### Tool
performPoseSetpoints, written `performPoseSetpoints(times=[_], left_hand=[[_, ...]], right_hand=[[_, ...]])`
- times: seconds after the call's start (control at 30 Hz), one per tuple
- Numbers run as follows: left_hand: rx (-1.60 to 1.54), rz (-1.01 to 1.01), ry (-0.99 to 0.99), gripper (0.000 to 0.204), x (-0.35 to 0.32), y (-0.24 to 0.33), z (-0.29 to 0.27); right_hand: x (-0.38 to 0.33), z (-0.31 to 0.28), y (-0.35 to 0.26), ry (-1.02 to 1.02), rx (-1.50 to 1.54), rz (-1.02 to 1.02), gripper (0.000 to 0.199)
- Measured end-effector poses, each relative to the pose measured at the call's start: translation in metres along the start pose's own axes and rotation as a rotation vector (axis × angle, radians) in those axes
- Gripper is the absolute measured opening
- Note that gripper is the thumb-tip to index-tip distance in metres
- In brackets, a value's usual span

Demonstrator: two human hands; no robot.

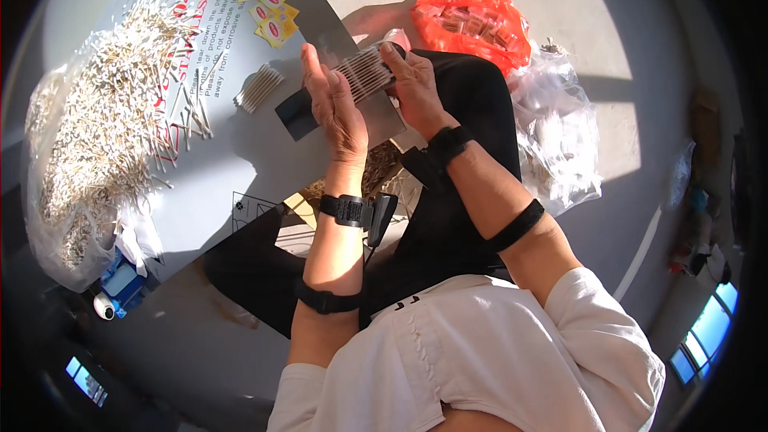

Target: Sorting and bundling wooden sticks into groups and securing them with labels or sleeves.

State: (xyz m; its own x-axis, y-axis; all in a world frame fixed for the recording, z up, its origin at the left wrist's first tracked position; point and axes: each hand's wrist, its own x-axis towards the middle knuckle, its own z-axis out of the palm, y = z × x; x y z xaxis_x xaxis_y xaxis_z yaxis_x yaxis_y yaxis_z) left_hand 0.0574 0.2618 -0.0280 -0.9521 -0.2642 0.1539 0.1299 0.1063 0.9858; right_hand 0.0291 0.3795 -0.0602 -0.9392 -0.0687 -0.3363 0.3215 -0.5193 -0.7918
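Note:
A row of cotton swabs (365,72) lies side by side on a dark flat strip (297,116), just past the table's near edge. My right hand (414,90) grips the right end of the row, its thumb pressed on top; the fingers beneath are partly hidden. Against the row's left end stands my left hand (336,108), with its fingers stretched out and its palm edge-on to the swabs. A small bundle of cotton swabs (259,88) rests on the table to the left of that hand.
A large heap of loose cotton swabs (104,112) spills from a clear bag across the metal table (232,140). Yellow packets (276,20) lie at the far side. On the floor to the right are a red bag of packs (472,26) and a clear plastic bag (560,140).

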Motion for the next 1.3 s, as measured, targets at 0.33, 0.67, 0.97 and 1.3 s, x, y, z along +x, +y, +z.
performPoseSetpoints(times=[0.33,0.67,0.97,1.3], left_hand=[[0.088,0.052,0.095,0.051,0.014,-0.003,-0.009],[1.130,0.150,-0.140,0.039,0.141,-0.005,-0.076],[1.001,0.079,-0.200,0.028,0.155,-0.010,-0.082],[0.234,-0.490,-0.137,0.010,0.084,0.034,-0.068]], right_hand=[[-0.003,-0.007,0.004,0.034,0.012,-0.019,0.028],[-0.012,0.006,-0.015,0.108,0.102,0.142,0.027],[-0.011,0.000,-0.016,0.007,0.119,0.145,0.023],[-0.008,0.000,-0.008,0.061,0.140,0.067,0.014]])
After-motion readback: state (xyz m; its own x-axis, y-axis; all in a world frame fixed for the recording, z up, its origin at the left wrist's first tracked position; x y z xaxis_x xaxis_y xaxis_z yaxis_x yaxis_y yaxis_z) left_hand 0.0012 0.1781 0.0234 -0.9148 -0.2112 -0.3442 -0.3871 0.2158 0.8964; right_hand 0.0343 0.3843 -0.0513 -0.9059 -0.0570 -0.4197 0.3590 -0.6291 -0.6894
